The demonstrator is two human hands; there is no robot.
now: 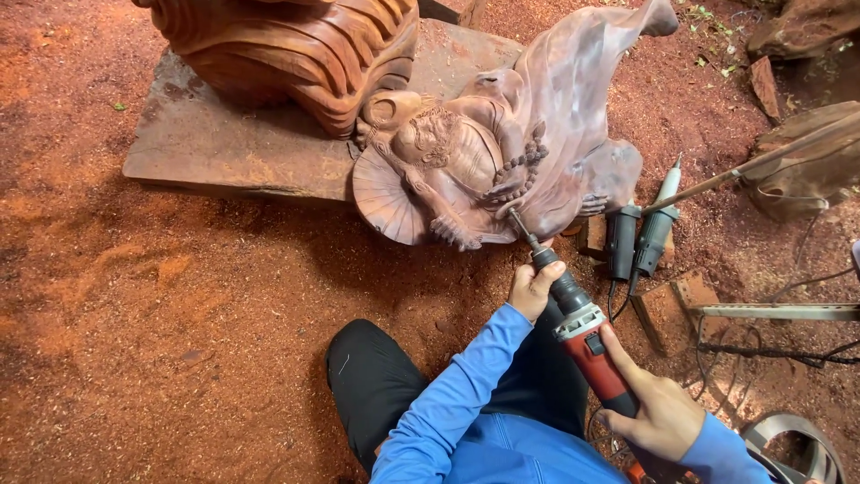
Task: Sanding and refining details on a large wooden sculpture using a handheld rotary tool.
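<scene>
A reddish-brown carved wooden figure [484, 161] with a fan and a string of beads lies tilted on the sawdust ground. A red and black handheld grinder [582, 332] points up at it, its thin bit touching the carving's lower edge. My left hand [533, 287] grips the grinder's black nose near the bit. My right hand [654, 408] holds the red rear body. Blue sleeves cover both arms, and a black trouser knee [376, 376] shows below.
A second large carved piece [287, 49] stands on a flat wooden slab [233, 143] at the back left. Two more grinders [640, 233] lie right of the figure with cables [770, 354]. Wood blocks [672, 305], rough timber [806, 161] and red sawdust [161, 296] surround everything.
</scene>
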